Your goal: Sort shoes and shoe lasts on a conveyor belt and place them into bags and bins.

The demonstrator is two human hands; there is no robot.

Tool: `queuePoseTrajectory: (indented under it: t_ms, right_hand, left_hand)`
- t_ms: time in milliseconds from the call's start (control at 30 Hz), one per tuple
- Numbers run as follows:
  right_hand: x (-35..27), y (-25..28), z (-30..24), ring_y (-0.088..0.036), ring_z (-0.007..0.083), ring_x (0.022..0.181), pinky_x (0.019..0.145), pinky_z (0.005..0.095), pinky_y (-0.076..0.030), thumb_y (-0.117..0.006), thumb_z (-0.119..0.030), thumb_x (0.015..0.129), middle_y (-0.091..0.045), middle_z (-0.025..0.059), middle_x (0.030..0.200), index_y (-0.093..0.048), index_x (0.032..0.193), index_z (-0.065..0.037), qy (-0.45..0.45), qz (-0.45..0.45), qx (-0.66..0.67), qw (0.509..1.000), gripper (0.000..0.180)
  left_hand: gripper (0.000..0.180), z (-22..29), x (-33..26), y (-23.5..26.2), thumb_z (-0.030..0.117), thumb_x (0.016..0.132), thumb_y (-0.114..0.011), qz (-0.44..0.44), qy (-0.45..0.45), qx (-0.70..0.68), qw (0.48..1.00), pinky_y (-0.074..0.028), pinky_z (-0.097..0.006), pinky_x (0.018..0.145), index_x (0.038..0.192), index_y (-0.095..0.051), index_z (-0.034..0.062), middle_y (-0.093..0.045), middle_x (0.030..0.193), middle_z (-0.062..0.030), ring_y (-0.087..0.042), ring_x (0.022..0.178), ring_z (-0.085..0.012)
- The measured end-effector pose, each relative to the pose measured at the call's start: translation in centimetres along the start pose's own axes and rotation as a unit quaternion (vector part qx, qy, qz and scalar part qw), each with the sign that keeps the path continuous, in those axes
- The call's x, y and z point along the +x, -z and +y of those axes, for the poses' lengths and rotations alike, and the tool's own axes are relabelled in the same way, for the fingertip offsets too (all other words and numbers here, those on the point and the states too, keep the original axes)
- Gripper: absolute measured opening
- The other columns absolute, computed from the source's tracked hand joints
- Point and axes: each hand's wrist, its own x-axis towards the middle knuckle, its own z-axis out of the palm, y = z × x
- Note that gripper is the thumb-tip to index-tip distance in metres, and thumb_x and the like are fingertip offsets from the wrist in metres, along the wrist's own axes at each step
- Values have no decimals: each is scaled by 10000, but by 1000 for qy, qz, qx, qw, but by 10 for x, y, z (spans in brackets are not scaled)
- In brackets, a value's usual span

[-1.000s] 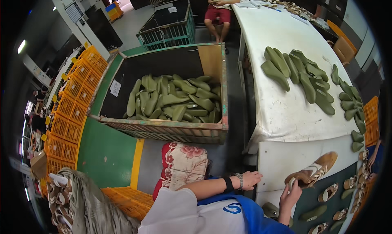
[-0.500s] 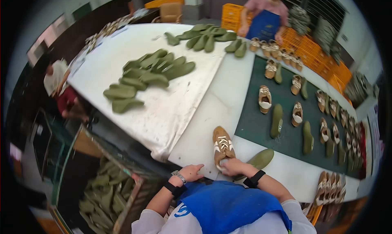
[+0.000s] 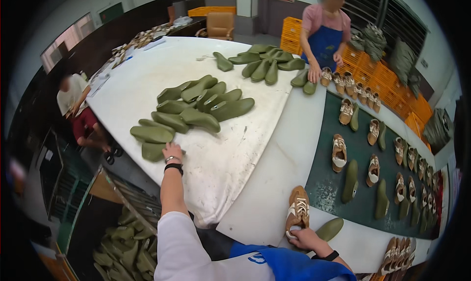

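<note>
My left hand [image 3: 171, 151] reaches across to the near end of a pile of green shoe lasts [image 3: 199, 118]. Its fingers close over the nearest shoe last [image 3: 152, 152], whose end sticks out past the hand. A brown sneaker [image 3: 298, 208] with white laces and side stripes rests on the white tabletop, toe pointing away from me. My right hand [image 3: 305, 239] grips it at the heel opening, where a pale lining shows. Just right of that hand lies another green last [image 3: 329, 229], partly hidden by the hand.
A green conveyor belt [image 3: 321, 192] carries sneakers and lasts in rows on the right. Across it, a co-worker [image 3: 325, 31] in a blue apron touches lasts. Another person [image 3: 76, 102] sits at left. A bin [image 3: 109, 202] of lasts stands below left; several sneakers [image 3: 396, 255] line the near right.
My left hand has moved from beside the sneaker out to the pile and onto a last. My right hand stays on the sneaker's heel. The co-worker's hand has come down to the lasts.
</note>
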Motion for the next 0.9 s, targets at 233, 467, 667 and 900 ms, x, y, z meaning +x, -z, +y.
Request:
queuePoseTrajectory:
  t_ms: [233,467,667,900]
  right_hand:
    - [28,16,-7,-613,337,738,669,445,-474,-584,-281,788,-625,135,731,-570,912,-82,16,-3,-7,1000,235]
    - [35,0,2,-611,340,708,666,439,-474,-579,-246,774,-618,146,696,-583,864,-50,22,61,5,998,216]
    - [28,-4,0,-614,329,707,670,434,-475,-558,-217,764,-620,142,688,-599,815,-53,-5,81,18,997,176]
    - [22,-4,0,-620,322,682,649,426,-479,-536,-210,766,-629,127,686,-611,795,-50,-36,102,34,994,179]
  left_hand:
    - [279,13,-14,58,325,646,-699,-57,-213,-66,973,-499,-380,706,790,-656,91,-645,841,-110,-623,802,-289]
    - [347,173,-82,166,334,668,-722,-97,-448,-307,834,-497,-354,672,879,-664,65,-640,815,-151,-620,740,-293]
    - [316,246,-47,141,251,825,-645,-481,-279,-533,637,-476,-249,729,1022,-606,6,-633,891,-23,-579,798,-103]
    - [640,282,-80,94,297,770,-677,-63,-485,-414,768,-428,-364,892,1241,-411,-46,-494,1162,-209,-502,1062,-314]
